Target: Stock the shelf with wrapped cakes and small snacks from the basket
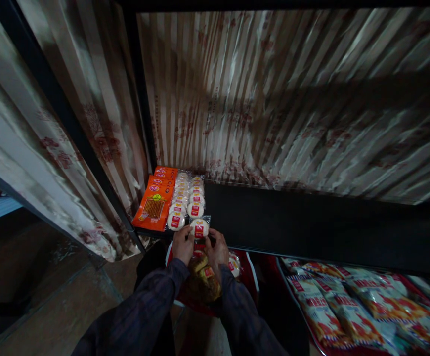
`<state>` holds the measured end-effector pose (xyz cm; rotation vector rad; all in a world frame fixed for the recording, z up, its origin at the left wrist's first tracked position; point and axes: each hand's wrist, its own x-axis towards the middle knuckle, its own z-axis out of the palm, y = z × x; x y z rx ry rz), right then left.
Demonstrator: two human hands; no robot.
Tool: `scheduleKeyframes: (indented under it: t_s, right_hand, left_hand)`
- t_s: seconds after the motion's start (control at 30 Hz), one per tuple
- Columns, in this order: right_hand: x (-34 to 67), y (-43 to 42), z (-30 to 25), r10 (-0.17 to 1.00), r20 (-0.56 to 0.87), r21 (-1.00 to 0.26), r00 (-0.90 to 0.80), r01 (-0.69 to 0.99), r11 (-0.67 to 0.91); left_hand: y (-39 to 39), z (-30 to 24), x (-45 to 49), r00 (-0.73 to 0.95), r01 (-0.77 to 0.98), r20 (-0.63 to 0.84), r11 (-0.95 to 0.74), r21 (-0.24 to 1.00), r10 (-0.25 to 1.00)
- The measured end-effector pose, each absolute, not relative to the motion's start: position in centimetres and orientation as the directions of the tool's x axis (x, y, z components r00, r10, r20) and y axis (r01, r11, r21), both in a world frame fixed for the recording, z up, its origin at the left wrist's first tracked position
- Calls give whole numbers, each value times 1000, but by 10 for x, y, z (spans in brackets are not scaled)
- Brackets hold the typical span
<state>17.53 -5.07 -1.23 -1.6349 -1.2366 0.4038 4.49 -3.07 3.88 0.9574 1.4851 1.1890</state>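
Note:
Between my two hands is a clear-wrapped round white cake point(199, 229) with a red and yellow label. My left hand point(183, 244) pinches its left edge. The fingers of my right hand point(218, 245) are closed on its right edge. Just beyond it, two overlapping rows of the same wrapped cakes point(195, 203) run back along the black shelf point(274, 220). Left of these rows lie several orange snack packets point(154, 202). Beneath my hands is a red tub point(254, 277) with brown wrapped packets point(205, 279) and another white cake point(233, 264), partly hidden by my forearms.
At the lower right, a red tray point(300, 309) holds several red and white snack bags point(319, 309). Pleated patterned curtains point(230, 99) hang behind the shelf and on its left side. Black frame posts point(141, 89) stand at the left. Tiled floor point(70, 301) shows at the lower left.

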Motion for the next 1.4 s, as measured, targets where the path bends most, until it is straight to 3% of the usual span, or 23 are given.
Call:
scheduleKeyframes:
  t_s: [0.2, 0.47, 0.7, 0.97, 1.23, 1.4]
  right_hand:
    - [175, -36, -20, 852, 280, -861, 443, 508, 19]
    - [171, -22, -22, 841, 264, -872, 472, 490, -2]
    - [171, -14, -23, 870, 248, -845, 426, 534, -21]
    - [169, -6, -30, 868, 291, -826, 402, 563, 16]
    - [165, -6, -33, 867, 317, -761, 384, 648, -9]
    - [163, -4, -37, 846, 348, -758, 405, 652, -1]
  left_hand:
    - [-17, 43, 50, -213, -49, -231, 226, 973, 949]
    - [-4, 34, 59, -184, 86, -167, 186, 979, 969]
    - [2, 36, 61, -97, 430, -124, 154, 890, 988]
    - [2, 33, 65, -66, 471, -69, 92, 877, 995]
    - [-3, 27, 65, 27, 524, 39, -47, 850, 999]
    - [-12, 13, 56, 116, 575, 182, -215, 789, 976]
